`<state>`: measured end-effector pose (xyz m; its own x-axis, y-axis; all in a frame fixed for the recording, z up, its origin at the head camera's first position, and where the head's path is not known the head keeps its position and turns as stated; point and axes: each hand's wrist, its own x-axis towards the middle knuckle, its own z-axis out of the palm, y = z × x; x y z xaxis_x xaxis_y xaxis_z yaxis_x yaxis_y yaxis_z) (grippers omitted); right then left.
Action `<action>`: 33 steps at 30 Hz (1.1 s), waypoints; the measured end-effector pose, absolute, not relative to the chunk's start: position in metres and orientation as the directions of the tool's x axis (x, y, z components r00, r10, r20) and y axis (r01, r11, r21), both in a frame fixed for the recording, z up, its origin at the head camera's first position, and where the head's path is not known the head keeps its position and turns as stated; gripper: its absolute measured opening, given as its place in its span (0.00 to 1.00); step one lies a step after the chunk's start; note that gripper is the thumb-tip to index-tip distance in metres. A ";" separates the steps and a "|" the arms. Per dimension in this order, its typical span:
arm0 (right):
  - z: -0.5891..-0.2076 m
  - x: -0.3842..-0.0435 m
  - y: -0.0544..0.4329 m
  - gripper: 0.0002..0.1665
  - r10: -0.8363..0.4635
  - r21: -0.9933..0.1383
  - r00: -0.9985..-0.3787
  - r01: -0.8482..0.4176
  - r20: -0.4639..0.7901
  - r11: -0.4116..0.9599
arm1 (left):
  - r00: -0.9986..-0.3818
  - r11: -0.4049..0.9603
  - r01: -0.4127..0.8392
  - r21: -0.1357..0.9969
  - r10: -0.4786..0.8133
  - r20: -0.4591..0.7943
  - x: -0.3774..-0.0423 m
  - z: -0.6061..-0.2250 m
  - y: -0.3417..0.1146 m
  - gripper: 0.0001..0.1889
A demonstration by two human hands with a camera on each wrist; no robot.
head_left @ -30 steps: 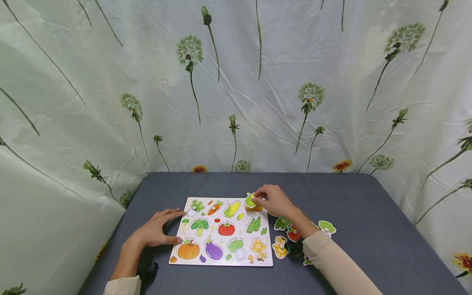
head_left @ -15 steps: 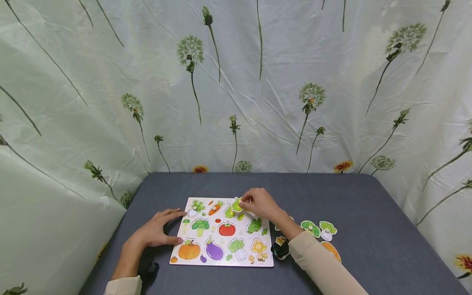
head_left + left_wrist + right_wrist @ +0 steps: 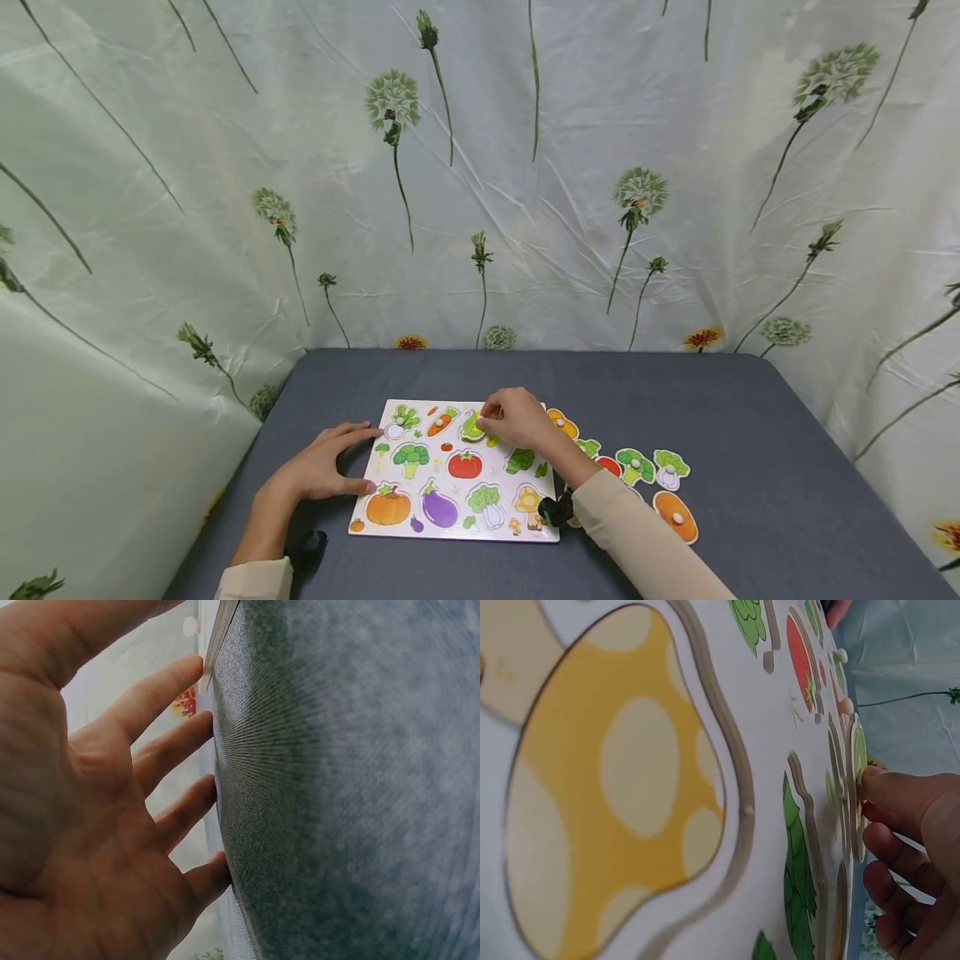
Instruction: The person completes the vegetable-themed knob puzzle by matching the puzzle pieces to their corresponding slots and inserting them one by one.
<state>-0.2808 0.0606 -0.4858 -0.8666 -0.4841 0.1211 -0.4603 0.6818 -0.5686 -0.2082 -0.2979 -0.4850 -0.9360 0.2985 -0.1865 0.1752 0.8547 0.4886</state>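
Over the board (image 3: 491, 467), my right hand (image 3: 516, 419) is pinching the corn piece (image 3: 472, 428) at the top row; I should be aligning its outline before pressing, my left hand (image 3: 324, 463) resting spread at the board's left edge.

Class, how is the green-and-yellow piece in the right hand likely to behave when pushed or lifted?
The piece is probably stiff: its edge looks straight. Being thin, it's likely light. Its flat shape suggests sliding, not rolling.
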 end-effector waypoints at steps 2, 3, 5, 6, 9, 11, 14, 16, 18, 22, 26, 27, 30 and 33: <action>-0.487 -0.281 0.058 0.06 -0.475 -0.566 -0.873 -0.450 0.115 0.690 | -0.937 0.854 0.173 0.490 0.296 -0.186 -0.208 -0.485 -0.297 0.47; -0.488 -0.282 0.057 0.06 -0.470 -0.564 -0.876 -0.445 0.111 0.696 | -0.937 0.855 0.172 0.489 0.295 -0.186 -0.208 -0.485 -0.297 0.47; -0.489 -0.282 0.055 0.06 -0.465 -0.560 -0.878 -0.442 0.111 0.701 | -0.938 0.856 0.171 0.488 0.294 -0.186 -0.208 -0.485 -0.297 0.47; -0.490 -0.282 0.054 0.06 -0.465 -0.558 -0.878 -0.442 0.111 0.702 | -0.938 0.856 0.172 0.487 0.293 -0.185 -0.208 -0.486 -0.297 0.47; -0.492 -0.282 0.052 0.06 -0.462 -0.554 -0.880 -0.440 0.109 0.707 | -0.938 0.857 0.172 0.485 0.294 -0.185 -0.209 -0.488 -0.298 0.47; -0.492 -0.282 0.051 0.06 -0.459 -0.548 -0.882 -0.438 0.108 0.712 | -0.939 0.859 0.171 0.483 0.291 -0.185 -0.209 -0.489 -0.298 0.47; -0.493 -0.281 0.050 0.06 -0.444 -0.542 -0.891 -0.420 0.094 0.728 | -0.940 0.863 0.170 0.475 0.287 -0.185 -0.210 -0.489 -0.298 0.47; -0.493 -0.281 0.050 0.06 -0.444 -0.540 -0.891 -0.419 0.092 0.730 | -0.941 0.866 0.169 0.471 0.284 -0.185 -0.211 -0.489 -0.298 0.47; -0.493 -0.281 0.050 0.06 -0.445 -0.540 -0.891 -0.419 0.090 0.730 | -0.941 0.867 0.167 0.469 0.282 -0.187 -0.210 -0.489 -0.298 0.48; -0.492 -0.280 0.051 0.06 -0.450 -0.548 -0.889 -0.419 0.086 0.724 | -0.942 0.870 0.160 0.466 0.276 -0.193 -0.210 -0.490 -0.298 0.48; -0.493 -0.278 0.053 0.07 -0.453 -0.562 -0.888 -0.415 0.080 0.715 | -0.940 0.868 0.159 0.470 0.278 -0.196 -0.209 -0.489 -0.297 0.48; -0.494 -0.278 0.053 0.07 -0.453 -0.564 -0.888 -0.414 0.078 0.714 | -0.940 0.867 0.159 0.472 0.280 -0.197 -0.209 -0.489 -0.297 0.48; -0.496 -0.278 0.055 0.08 -0.454 -0.574 -0.888 -0.409 0.072 0.709 | -0.937 0.862 0.162 0.481 0.288 -0.199 -0.208 -0.488 -0.297 0.48; -0.496 -0.278 0.057 0.10 -0.461 -0.590 -0.885 -0.407 0.066 0.697 | -0.935 0.860 0.159 0.485 0.289 -0.205 -0.208 -0.488 -0.297 0.47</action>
